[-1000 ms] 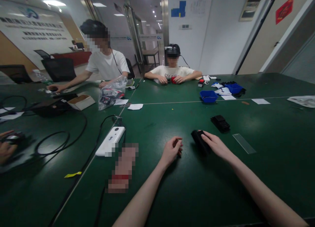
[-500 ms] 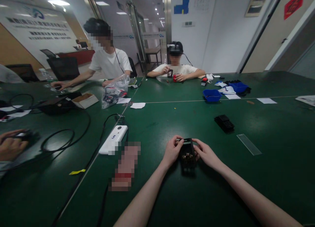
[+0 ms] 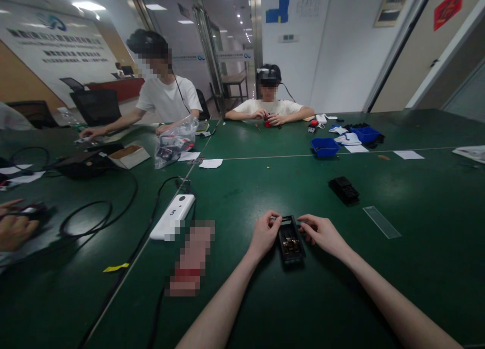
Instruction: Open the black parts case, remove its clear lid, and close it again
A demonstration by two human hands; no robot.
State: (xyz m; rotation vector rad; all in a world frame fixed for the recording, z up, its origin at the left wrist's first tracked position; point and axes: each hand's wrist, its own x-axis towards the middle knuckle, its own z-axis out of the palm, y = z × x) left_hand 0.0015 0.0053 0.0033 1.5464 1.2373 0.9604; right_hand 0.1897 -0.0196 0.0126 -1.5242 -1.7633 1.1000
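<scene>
Open black housing (image 3: 288,232) on the green table (image 3: 235,298), to the right of the white device marked 5 (image 3: 173,213) and slightly nearer the wearer. The housing's long axis runs from the wearer toward the far side of the table, its near end slanting a little to the right, away from the white device. The open face points upward; brass-coloured parts (image 3: 291,243) sit inside, toward the near half.

The left hand (image 3: 266,234), on the side toward the white device, bends at the wrist, its thumb and fingertips closed on the housing's far corner. The right hand (image 3: 322,233), across the housing from the white device, has its fingers loosely bent and parted, just beside the opposite long wall (whether a fingertip touches it cannot be told). Both forearms slant inward.

Well to the right of the white device, and farther from the wearer than the housing, lies a dark block-like part (image 3: 344,190); farther right still lies a clear flat strip (image 3: 381,221).

The left palm and the housing's underside are hidden. Both forearms are cut off below. The brass-coloured parts are too small to identify, and pixelation masks the white device's lower end and the reddish object (image 3: 191,258) beside it.
</scene>
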